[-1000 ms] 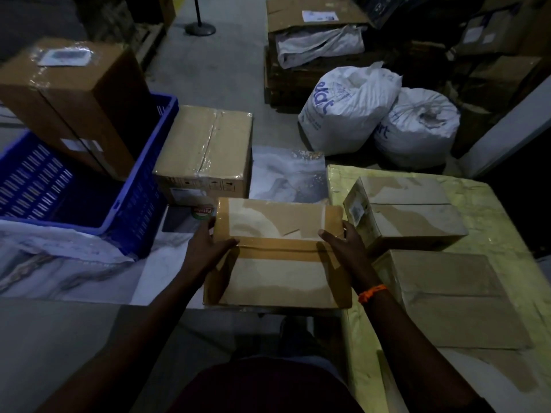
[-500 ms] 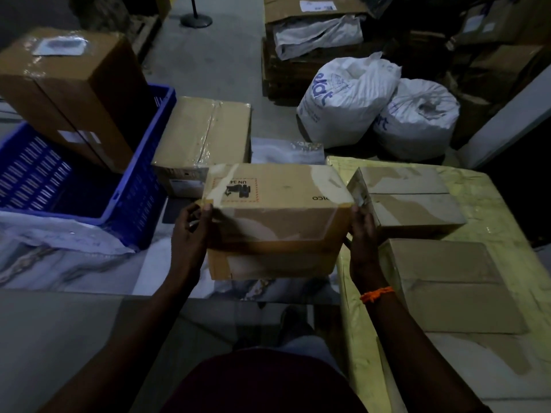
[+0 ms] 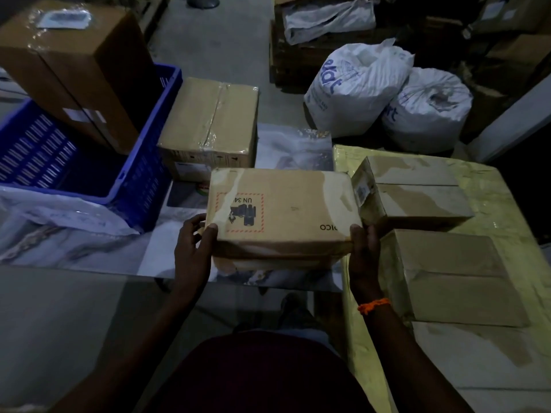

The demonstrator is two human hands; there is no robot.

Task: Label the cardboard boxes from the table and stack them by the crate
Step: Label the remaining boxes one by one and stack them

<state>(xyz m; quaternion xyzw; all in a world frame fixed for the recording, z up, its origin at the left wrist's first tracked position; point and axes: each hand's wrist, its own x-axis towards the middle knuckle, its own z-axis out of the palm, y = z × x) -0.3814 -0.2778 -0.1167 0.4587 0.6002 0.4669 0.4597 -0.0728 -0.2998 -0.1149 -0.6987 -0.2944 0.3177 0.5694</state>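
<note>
I hold a flat cardboard box with a red-bordered battery mark on its upper face, in the air left of the table. My left hand grips its near left corner, thumb on top. My right hand grips the near right corner. Two more cardboard boxes lie on the yellow-covered table: one at the back, one nearer. A blue plastic crate stands on the floor at left, with a taped cardboard box beside its right wall.
A tall brown box leans inside the crate. Two white tied sacks stand behind the table. More cartons and a wooden pallet fill the back. Plastic sheeting covers the floor by the crate.
I have turned the held box over toward me, so the face with the battery mark now points up, and raised it slightly. Both hands kept their hold at its sides.
</note>
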